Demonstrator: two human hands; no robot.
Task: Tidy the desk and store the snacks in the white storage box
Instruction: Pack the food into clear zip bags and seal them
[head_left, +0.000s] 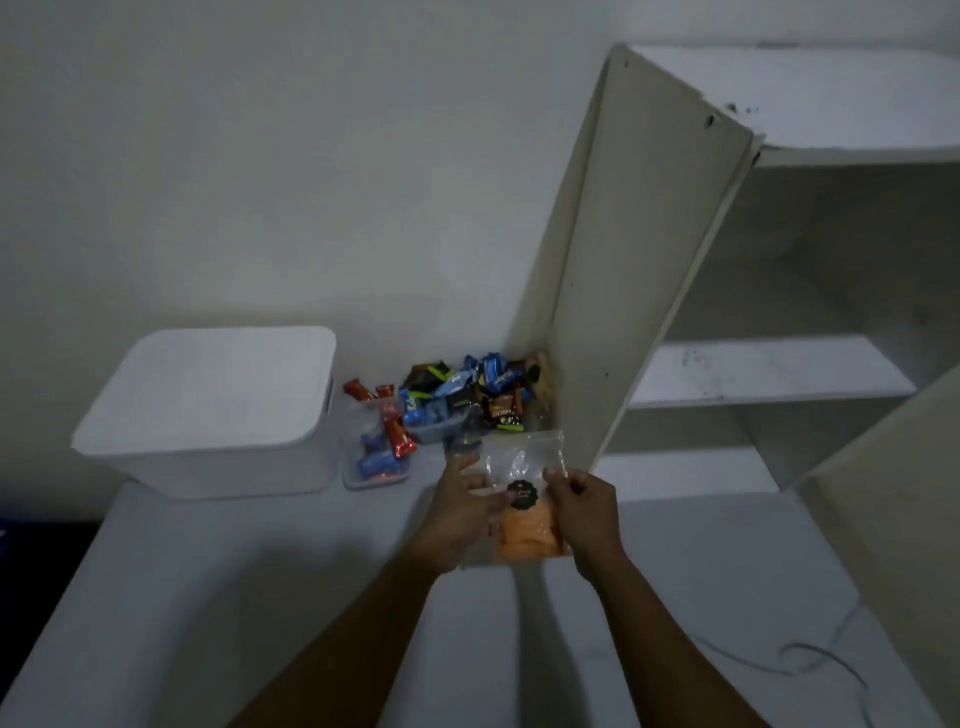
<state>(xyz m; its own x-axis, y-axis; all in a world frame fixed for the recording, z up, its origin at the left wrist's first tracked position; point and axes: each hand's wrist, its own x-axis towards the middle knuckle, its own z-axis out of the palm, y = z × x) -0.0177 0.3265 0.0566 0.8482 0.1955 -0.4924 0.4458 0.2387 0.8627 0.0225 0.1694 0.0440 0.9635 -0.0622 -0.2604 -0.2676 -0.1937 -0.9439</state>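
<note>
A clear zip bag of orange snacks with a round black label is held above the white desk. My left hand holds its left edge, thumb across the front. My right hand pinches its right edge near the label. The white storage box stands at the back left with its lid on. Between the box and the bag, a clear tub holds red and blue wrapped bars. A grey tray and a loose pile of wrapped snacks lie behind the bag.
A white shelf unit rises at the right, its tall side panel leaning over the snack pile. A thin grey cable lies on the desk at the front right. The wall is close behind.
</note>
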